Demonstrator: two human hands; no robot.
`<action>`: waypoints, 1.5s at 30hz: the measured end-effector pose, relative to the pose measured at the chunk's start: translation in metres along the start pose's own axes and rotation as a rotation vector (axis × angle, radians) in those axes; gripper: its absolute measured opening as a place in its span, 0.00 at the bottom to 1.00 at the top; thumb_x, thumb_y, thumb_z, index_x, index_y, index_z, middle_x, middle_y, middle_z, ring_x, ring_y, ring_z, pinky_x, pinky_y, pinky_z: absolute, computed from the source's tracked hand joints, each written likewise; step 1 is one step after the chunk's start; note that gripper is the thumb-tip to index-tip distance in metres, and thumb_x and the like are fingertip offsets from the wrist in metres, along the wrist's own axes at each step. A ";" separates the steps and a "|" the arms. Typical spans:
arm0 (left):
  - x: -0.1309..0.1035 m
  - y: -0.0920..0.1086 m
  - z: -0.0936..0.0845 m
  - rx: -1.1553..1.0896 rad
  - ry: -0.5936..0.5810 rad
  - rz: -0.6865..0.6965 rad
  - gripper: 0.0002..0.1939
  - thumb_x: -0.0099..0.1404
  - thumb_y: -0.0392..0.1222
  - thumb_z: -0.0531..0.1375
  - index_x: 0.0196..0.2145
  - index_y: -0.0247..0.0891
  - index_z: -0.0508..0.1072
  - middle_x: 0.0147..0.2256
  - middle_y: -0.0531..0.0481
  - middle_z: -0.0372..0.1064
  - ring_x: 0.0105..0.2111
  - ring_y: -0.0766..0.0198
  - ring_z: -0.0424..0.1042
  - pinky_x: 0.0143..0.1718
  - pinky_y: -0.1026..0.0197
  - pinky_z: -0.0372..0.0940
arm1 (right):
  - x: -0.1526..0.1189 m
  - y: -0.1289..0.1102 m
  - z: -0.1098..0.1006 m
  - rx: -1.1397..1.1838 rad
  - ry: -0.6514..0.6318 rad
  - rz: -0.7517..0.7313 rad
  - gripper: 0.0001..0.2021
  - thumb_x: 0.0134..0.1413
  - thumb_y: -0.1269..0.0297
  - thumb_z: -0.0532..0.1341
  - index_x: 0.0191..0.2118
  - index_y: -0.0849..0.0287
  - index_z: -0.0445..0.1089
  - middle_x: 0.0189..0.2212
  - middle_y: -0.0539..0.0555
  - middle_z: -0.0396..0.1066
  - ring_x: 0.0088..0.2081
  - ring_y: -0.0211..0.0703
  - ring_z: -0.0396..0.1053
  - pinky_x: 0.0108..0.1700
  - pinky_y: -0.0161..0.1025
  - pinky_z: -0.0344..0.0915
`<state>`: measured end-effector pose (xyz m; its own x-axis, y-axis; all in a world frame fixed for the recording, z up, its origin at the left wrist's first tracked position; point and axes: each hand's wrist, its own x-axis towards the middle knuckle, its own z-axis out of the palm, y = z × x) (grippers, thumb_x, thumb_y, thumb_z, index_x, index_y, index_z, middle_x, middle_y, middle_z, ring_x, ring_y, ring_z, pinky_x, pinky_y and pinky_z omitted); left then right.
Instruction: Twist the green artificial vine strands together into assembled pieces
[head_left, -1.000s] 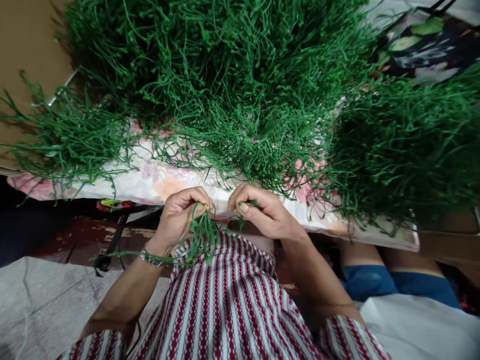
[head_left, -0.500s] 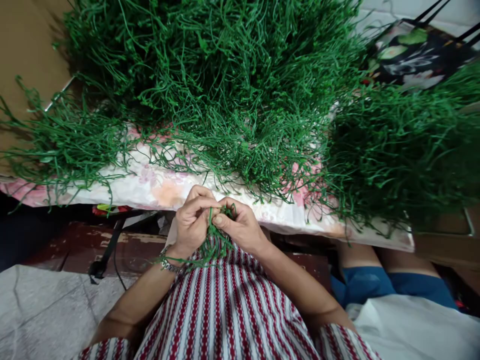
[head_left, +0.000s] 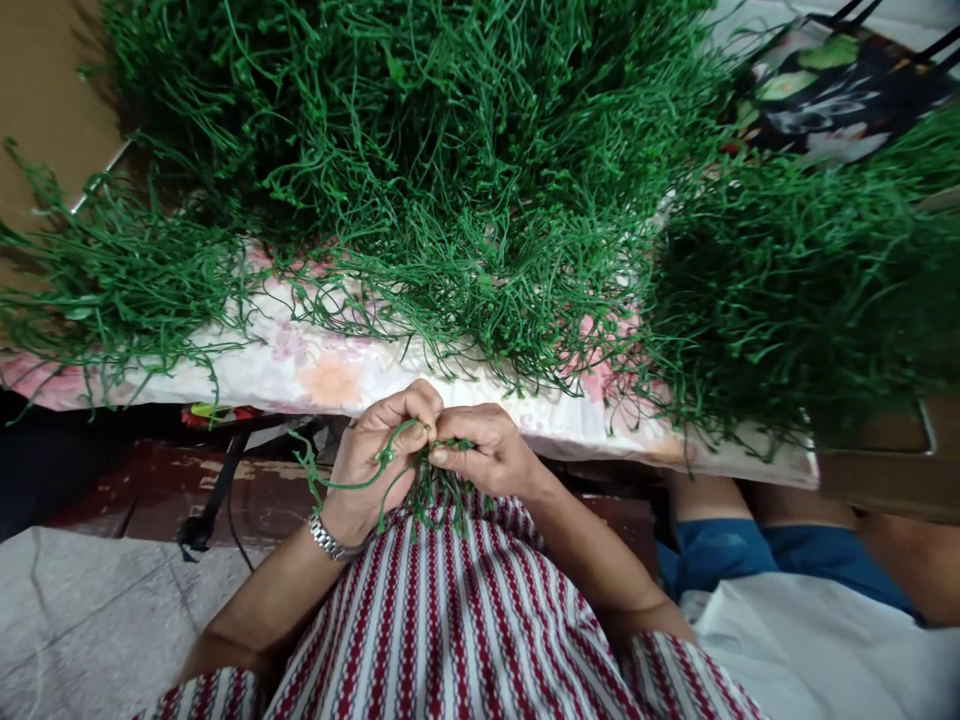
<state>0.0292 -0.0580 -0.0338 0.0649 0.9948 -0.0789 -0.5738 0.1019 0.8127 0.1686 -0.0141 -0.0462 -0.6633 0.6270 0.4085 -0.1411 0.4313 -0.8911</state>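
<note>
Thin green stems, perhaps plastic, hang in a small bundle [head_left: 433, 498] between my hands, just in front of the striped shirt. My left hand [head_left: 367, 465] is closed, pinching stems between thumb and fingertips; one loose stem [head_left: 352, 485] curls out across its palm side toward the wrist. Opposite it, my right hand [head_left: 491, 450] pinches the same bundle, its thumb and index fingertips almost touching the left fingertips. The fingers partly cover where the stems meet. Beyond the hands lies a large heap of similar green stems [head_left: 420, 130].
A flowered cloth [head_left: 334, 380] covers the table, with a smaller stem pile [head_left: 127, 265] at left and another [head_left: 795, 300] at right. A dark floral bag [head_left: 832, 90] sits at the back right. Another person's legs in blue shorts [head_left: 720, 550] are close on my right.
My hands have turned slightly and drawn the stems between their fingertips. A single stem now sticks out to the left over my left hand. The view has shifted a little.
</note>
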 end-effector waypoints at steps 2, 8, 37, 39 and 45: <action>-0.001 0.000 0.003 -0.021 0.028 -0.003 0.07 0.53 0.40 0.61 0.21 0.35 0.68 0.27 0.51 0.55 0.29 0.66 0.56 0.32 0.64 0.53 | -0.001 0.001 0.001 -0.010 0.016 -0.044 0.10 0.57 0.64 0.58 0.28 0.63 0.66 0.21 0.48 0.62 0.24 0.31 0.59 0.29 0.29 0.58; -0.001 0.001 0.009 -0.069 0.065 0.004 0.07 0.52 0.39 0.60 0.21 0.35 0.67 0.28 0.51 0.55 0.30 0.66 0.57 0.34 0.64 0.54 | -0.002 0.001 0.005 -0.015 0.065 -0.068 0.10 0.58 0.63 0.57 0.28 0.63 0.66 0.21 0.49 0.64 0.24 0.31 0.61 0.29 0.29 0.59; 0.021 0.012 -0.013 -0.080 0.044 0.221 0.09 0.52 0.44 0.63 0.22 0.39 0.68 0.35 0.50 0.64 0.43 0.58 0.69 0.57 0.44 0.54 | 0.004 -0.035 -0.031 0.235 0.395 0.183 0.03 0.61 0.64 0.54 0.37 0.57 0.62 0.32 0.51 0.66 0.16 0.26 0.55 0.17 0.28 0.55; 0.019 0.011 -0.011 -0.046 0.058 0.267 0.06 0.54 0.43 0.62 0.23 0.40 0.70 0.35 0.50 0.65 0.43 0.58 0.68 0.56 0.44 0.56 | 0.007 -0.034 -0.025 0.124 0.280 0.248 0.05 0.60 0.64 0.56 0.38 0.59 0.65 0.29 0.51 0.66 0.21 0.29 0.59 0.22 0.29 0.58; 0.016 -0.002 -0.007 0.248 0.198 0.505 0.05 0.56 0.45 0.61 0.26 0.43 0.73 0.36 0.48 0.66 0.43 0.57 0.67 0.52 0.46 0.59 | 0.014 -0.029 0.000 -0.062 0.057 0.429 0.13 0.56 0.57 0.58 0.32 0.63 0.67 0.22 0.47 0.63 0.23 0.30 0.58 0.26 0.29 0.56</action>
<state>0.0262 -0.0424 -0.0408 -0.3334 0.9045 0.2661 -0.2848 -0.3657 0.8861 0.1634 -0.0175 -0.0150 -0.6101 0.7921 0.0160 0.1836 0.1610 -0.9697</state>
